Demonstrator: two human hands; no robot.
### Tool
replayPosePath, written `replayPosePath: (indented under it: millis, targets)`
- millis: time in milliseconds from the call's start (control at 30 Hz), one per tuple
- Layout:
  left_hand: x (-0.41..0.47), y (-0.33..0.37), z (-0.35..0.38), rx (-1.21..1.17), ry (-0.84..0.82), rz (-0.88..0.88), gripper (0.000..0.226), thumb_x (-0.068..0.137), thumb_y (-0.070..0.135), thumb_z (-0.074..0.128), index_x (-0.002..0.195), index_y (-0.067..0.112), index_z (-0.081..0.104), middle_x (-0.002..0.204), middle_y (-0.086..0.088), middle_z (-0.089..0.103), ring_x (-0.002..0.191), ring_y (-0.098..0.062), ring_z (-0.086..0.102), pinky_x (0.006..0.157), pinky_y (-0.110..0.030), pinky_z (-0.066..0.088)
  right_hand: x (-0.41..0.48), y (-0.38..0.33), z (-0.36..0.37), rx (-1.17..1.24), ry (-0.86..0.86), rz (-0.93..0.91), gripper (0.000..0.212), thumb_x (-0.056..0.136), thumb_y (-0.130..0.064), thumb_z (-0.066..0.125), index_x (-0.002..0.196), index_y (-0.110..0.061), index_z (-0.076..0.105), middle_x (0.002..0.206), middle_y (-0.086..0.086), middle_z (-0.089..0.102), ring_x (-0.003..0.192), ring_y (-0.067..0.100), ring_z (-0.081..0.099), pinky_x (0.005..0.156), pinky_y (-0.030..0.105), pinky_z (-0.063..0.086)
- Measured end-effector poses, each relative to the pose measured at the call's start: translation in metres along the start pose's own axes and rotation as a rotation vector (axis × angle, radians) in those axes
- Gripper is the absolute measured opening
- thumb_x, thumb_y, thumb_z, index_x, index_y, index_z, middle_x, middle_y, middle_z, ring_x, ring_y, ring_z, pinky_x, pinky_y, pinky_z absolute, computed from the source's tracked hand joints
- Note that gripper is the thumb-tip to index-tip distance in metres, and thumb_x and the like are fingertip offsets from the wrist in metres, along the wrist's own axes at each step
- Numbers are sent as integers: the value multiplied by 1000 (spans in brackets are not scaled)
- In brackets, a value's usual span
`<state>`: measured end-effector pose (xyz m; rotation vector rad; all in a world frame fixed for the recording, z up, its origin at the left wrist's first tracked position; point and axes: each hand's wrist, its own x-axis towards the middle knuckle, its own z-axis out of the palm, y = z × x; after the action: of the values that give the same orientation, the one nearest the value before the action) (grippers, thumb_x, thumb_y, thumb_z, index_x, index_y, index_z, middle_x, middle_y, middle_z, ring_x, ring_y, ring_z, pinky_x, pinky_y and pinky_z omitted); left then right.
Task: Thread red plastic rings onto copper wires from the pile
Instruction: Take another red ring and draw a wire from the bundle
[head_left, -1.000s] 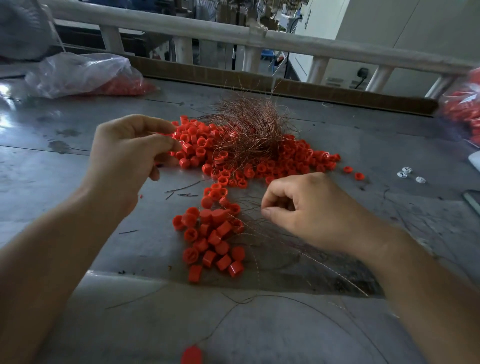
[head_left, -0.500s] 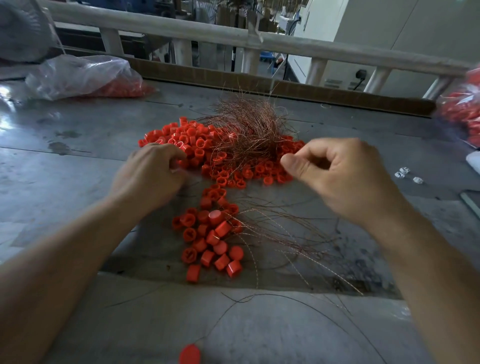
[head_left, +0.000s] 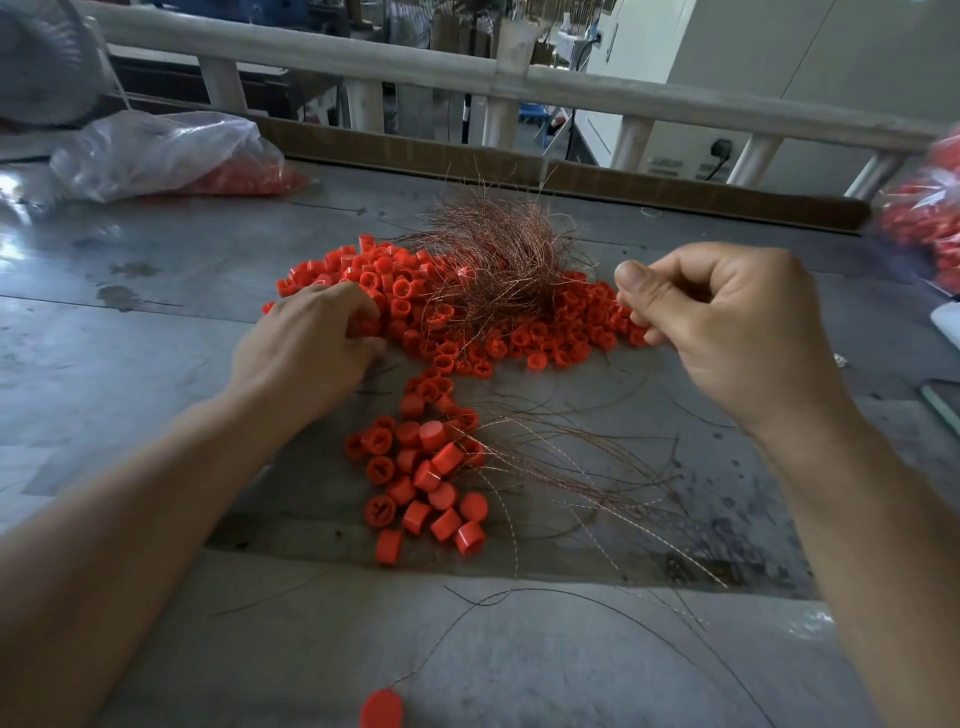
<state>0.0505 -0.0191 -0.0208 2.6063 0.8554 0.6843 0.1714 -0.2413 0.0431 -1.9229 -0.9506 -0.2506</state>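
**Hands at the ring pile, mid-desk**

My left hand (head_left: 306, 348) rests palm-down on the near-left edge of the red rings (head_left: 467, 332), fingers curled into them; whether it grips one, I cannot tell. My right hand (head_left: 727, 332) hovers at the pile's right edge, thumb and forefinger pinched shut, contents unclear. Copper wires (head_left: 498, 254) tangle atop the pile toward the desk's (head_left: 156, 322) far edge. Threaded rings (head_left: 421, 467) lie nearer me. Bare desk lies left of the pile.

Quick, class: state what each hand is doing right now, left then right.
Left hand: palm down on the ring pile, fingers curled; any ring held is hidden.
Right hand: raised, thumb and forefinger pinched; contents cannot be told.
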Motion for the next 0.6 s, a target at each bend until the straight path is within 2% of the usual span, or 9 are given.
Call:
replayPosePath:
  millis: [133,333,433,600]
  targets:
    - [-1,2,-2,-26,8,11,13,77,20,68,78,23,56,83,1,52,81,-22,48,68,-35,43,1,1,-2,-5,7,4,22,83,-32,63,66,-18,65,63,10,65,60,28,61,64,45,52]
    - [-2,5,-2,-12,5,32,18,77,9,64,68,21,56,76,4,53,77,-20,50,67,-36,45,2,4,-1,-19,0,24,22,83,-32,63,67,-18,65,64,8,65,61,27,62,64,44,53]
    - [-2,5,-1,-19,26,15,16,76,9,65,72,21,56,76,1,56,75,-21,50,66,-37,46,2,5,0,-28,-3,27,22,83,-32,63,67,-17,66,63,5,65,60,25,62,64,39,53]
    - [-1,4,-1,-7,-14,15,27,77,18,69,103,20,64,93,-5,63,87,-27,56,75,-42,49,2,5,2,-39,-16,36,22,83,-32,64,69,-16,66,64,3,65,61,25,62,65,41,53]
